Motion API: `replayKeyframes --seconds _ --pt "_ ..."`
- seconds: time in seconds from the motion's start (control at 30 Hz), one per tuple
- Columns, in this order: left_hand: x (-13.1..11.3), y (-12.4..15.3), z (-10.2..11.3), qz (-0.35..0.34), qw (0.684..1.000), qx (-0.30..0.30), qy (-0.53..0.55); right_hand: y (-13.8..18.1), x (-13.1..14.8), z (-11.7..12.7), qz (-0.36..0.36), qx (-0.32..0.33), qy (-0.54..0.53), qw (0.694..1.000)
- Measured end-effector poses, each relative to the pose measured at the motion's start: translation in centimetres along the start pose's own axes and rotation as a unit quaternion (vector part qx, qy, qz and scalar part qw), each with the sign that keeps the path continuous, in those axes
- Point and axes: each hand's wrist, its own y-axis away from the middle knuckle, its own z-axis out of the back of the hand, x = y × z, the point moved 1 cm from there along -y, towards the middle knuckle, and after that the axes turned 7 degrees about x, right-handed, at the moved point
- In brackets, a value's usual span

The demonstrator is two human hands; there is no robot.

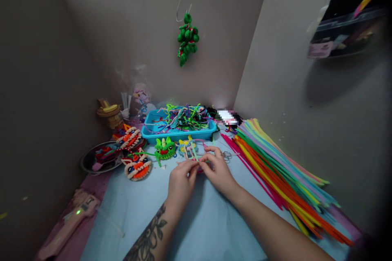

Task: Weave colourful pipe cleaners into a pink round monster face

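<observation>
My left hand (180, 179) and right hand (218, 172) both pinch the pale pipe cleaners (194, 151) — I'd best keep my grips close and light, so nothing kinks.

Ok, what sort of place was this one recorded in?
Probably a craft work booth: grey partitions wall in the covered tabletop, a bundle of colourful fuzzy stems lies on the right, and a blue tray holds tangled strands towards the back.
</observation>
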Motion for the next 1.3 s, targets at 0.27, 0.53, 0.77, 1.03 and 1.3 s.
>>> replayKeyframes --seconds 0.27,0.53,0.77,1.03,1.3 --pt "0.6 0.1 0.1 -0.025 0.996 0.004 -0.084 -0.1 -0.2 0.1 -0.005 0.014 -0.046 0.999" --pt "0.5 0.3 -0.1 0.001 0.996 -0.018 -0.087 0.0 0.0 -0.1 -0.001 0.016 -0.035 0.999" --pt "0.7 0.2 -0.2 -0.06 0.986 -0.003 -0.154 0.1 0.3 -0.1 0.021 0.01 -0.052 0.998" --pt "0.8 0.4 -0.9 -0.113 0.963 0.009 -0.244 0.1 0.6 0.0 0.015 0.007 -0.07 0.997" --pt "0.3 0.5 -1.4 -0.084 0.96 -0.037 -0.266 0.4 1.4 -0.3 -0.003 0.0 -0.1 0.995"
